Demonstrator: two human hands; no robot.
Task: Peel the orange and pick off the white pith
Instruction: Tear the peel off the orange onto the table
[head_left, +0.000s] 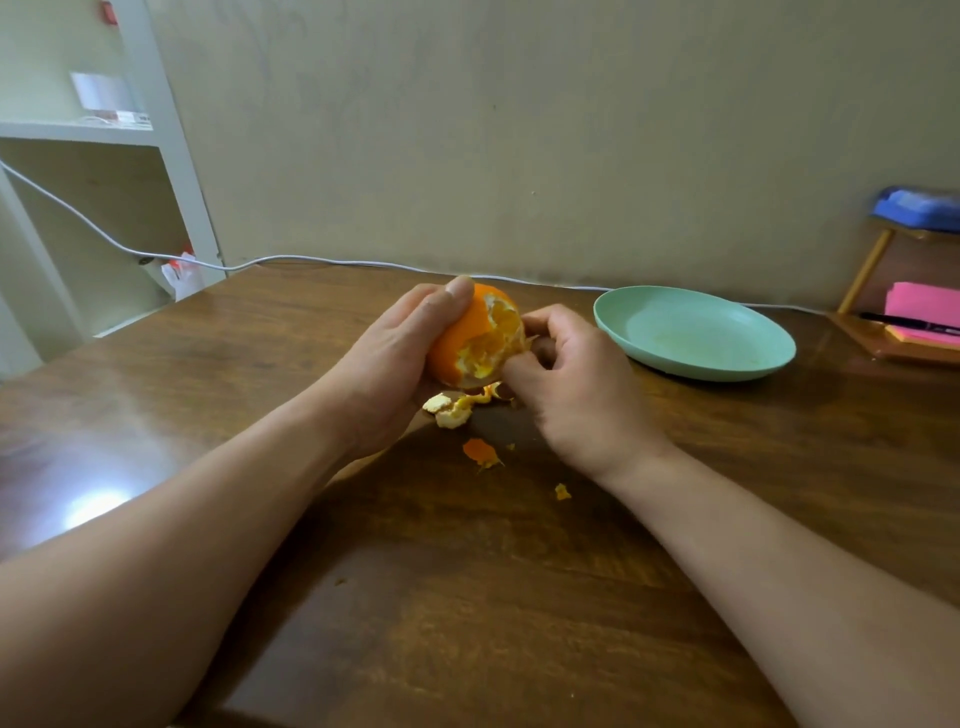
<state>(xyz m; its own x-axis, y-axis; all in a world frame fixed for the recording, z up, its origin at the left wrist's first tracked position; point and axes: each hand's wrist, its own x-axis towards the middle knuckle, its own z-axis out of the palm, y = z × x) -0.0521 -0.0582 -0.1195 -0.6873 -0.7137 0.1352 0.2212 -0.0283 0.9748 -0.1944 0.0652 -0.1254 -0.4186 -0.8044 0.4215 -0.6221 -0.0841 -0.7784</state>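
Two grips share one fruit: our left grip (395, 353) cups the orange (460, 340) with thumb and fingers curled round it, just above the surface (467, 571), while our right grip (576, 384), fingers curled, pinches at the torn peel edge on its right side. We judge about a third bared; most rind and the pith are left. Peel scraps (451, 411) lie below and nearer us. A green plate (696, 370) sits to the right; nothing seems to obstruct us.

Dim, warm indoor light. Glare patch on table (98, 506) at left. Wide-angle bowing at edges; blue box (917, 208) at right smeared.
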